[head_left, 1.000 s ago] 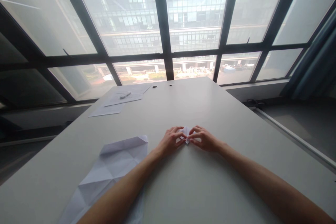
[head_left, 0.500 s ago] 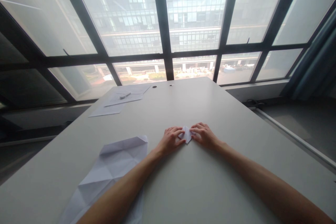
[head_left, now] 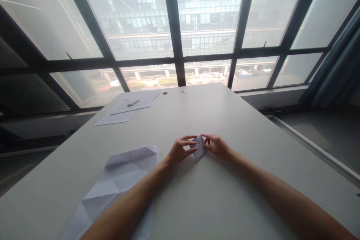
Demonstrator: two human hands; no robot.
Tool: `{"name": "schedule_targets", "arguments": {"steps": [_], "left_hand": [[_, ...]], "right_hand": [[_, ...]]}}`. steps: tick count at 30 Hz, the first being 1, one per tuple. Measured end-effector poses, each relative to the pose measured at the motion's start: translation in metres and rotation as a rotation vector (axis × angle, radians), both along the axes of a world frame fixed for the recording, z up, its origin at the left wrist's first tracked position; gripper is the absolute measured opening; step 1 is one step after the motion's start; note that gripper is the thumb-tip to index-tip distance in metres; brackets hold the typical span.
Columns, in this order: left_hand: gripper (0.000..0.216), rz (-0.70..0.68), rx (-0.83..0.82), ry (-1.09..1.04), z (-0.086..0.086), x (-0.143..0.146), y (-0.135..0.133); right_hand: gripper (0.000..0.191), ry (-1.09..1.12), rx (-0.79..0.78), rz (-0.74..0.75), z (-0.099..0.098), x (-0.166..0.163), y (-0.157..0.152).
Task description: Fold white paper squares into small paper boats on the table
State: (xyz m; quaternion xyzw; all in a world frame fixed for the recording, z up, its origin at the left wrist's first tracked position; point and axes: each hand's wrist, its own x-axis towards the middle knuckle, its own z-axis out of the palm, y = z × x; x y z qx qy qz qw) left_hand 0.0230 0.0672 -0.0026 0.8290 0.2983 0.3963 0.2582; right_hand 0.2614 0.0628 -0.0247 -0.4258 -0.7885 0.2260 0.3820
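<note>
Between my hands is a small piece of folded white paper (head_left: 200,147), roughly diamond-shaped, with a crease down its middle and its lower tip pointing toward me. My left hand (head_left: 182,149) grips its left side, thumb low and fingers along the upper edge. On the opposite side my right hand (head_left: 218,147) pinches the right edge, index finger at the top corner. The paper looks tilted up a little from the white table (head_left: 225,195). Left of my left forearm lies a large creased sheet of paper (head_left: 120,176), partly hidden under that arm.
At the far left of the table are several flat sheets of paper (head_left: 118,117) with a pen-like white object (head_left: 133,102) on them. A round cable hole (head_left: 164,93) sits near the far edge. Tall windows stand beyond, and a blue curtain (head_left: 323,71) hangs at right.
The folded paper has been tipped up and shows more of its face. My fingers have shifted from lying over its sides to holding its edges.
</note>
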Motion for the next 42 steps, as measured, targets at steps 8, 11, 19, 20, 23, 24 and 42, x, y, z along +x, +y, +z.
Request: {"name": "schedule_targets", "arguments": {"steps": [8, 11, 19, 20, 23, 24, 42], "left_hand": [[0.055, 0.032, -0.389, -0.227, -0.004, -0.001, 0.007], [0.055, 0.017, -0.496, -0.189, -0.001, 0.000, 0.008], [0.050, -0.001, -0.558, -0.038, 0.021, 0.003, -0.002], [0.049, -0.006, -0.563, -0.031, 0.022, 0.003, -0.002], [0.047, 0.000, -0.566, -0.021, 0.022, 0.003, -0.003], [0.047, 0.008, -0.567, -0.020, 0.022, 0.003, -0.002], [0.043, 0.077, -0.558, -0.071, 0.019, 0.005, -0.002]], "right_hand": [[0.024, 0.250, -0.274, 0.157, 0.014, -0.006, -0.003], [0.025, 0.225, -0.272, 0.106, 0.018, -0.008, -0.004], [0.033, 0.212, -0.320, 0.052, 0.016, -0.007, -0.004], [0.033, 0.213, -0.325, 0.054, 0.015, -0.007, -0.004], [0.032, 0.223, -0.337, 0.062, 0.015, -0.007, -0.004], [0.032, 0.227, -0.340, 0.065, 0.015, -0.006, -0.004], [0.035, 0.302, -0.359, 0.087, 0.014, -0.005, -0.005]]}}
